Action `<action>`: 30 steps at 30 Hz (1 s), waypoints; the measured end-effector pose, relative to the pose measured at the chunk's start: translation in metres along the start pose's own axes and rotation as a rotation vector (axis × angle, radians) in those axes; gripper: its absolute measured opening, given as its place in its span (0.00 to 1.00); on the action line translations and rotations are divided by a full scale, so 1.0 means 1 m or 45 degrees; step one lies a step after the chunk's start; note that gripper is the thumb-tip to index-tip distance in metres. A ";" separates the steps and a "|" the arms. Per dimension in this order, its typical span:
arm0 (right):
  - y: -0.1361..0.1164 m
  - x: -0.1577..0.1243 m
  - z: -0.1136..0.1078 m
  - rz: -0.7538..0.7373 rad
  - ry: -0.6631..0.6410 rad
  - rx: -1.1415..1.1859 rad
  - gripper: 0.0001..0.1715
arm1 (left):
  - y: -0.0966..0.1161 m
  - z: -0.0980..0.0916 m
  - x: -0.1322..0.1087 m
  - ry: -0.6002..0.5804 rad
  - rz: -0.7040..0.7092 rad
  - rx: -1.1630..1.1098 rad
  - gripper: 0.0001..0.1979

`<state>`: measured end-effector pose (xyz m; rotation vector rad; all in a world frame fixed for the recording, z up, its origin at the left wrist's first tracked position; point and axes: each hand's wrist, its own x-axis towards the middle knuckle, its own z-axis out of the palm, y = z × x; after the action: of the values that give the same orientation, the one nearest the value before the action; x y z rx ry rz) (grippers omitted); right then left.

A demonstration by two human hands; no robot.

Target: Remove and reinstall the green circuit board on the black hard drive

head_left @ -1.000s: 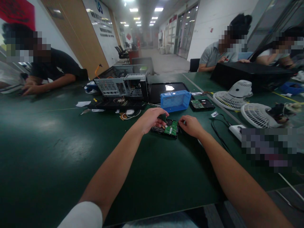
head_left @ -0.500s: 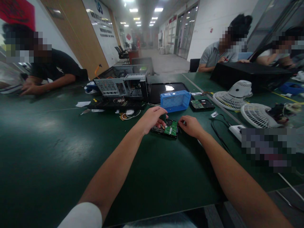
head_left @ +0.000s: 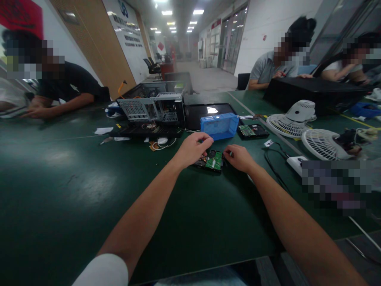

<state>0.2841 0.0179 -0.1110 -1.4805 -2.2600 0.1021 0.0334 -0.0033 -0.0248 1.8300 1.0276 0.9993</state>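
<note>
On the green table in front of me lies a hard drive (head_left: pixel 214 162), its green circuit board facing up. Over its left half is my left hand (head_left: pixel 195 149), thumb and fingers drawn together in a pinch; anything between the fingertips is hidden. My right hand (head_left: pixel 239 158) is closed at the drive's right edge, thumb and fingers holding the drive's side. Just behind the drive stands a blue plastic bin (head_left: pixel 220 126), its open side toward me.
A second hard drive (head_left: pixel 253 131) lies right of the bin. An opened computer case (head_left: pixel 151 107) stands at back left. White fan parts (head_left: pixel 321 143), a black cable (head_left: pixel 275 167) and a power strip (head_left: pixel 294 162) lie to the right. Other people sit across the table.
My left hand has shifted slightly, its fingers now more drawn together and turned over the drive's left part. My right hand and the drive have hardly moved.
</note>
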 end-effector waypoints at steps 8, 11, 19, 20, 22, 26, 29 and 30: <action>0.001 0.000 0.000 -0.009 -0.007 -0.007 0.08 | 0.010 -0.005 -0.003 0.128 0.297 0.343 0.08; 0.001 0.000 0.001 -0.005 -0.006 -0.021 0.09 | 0.011 -0.008 -0.003 0.127 0.318 0.382 0.09; 0.000 0.000 0.000 -0.003 -0.002 -0.005 0.08 | 0.010 -0.017 -0.003 0.123 0.385 0.482 0.07; 0.000 0.000 0.000 -0.003 -0.005 -0.002 0.08 | 0.009 -0.018 -0.003 0.135 0.390 0.491 0.07; 0.000 0.000 0.000 -0.002 -0.002 0.005 0.08 | 0.009 -0.019 -0.002 0.140 0.394 0.505 0.07; 0.001 0.000 0.001 -0.011 0.008 0.012 0.09 | 0.010 -0.020 -0.003 0.070 0.411 0.496 0.10; 0.002 0.000 0.002 -0.029 0.020 0.011 0.09 | 0.011 -0.019 -0.004 0.007 0.417 0.460 0.11; 0.003 0.000 0.002 -0.031 0.023 0.010 0.09 | 0.011 -0.018 -0.004 -0.008 0.410 0.445 0.11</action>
<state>0.2856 0.0198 -0.1138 -1.4440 -2.2601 0.0902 0.0185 -0.0060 -0.0095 2.3403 0.9681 1.0469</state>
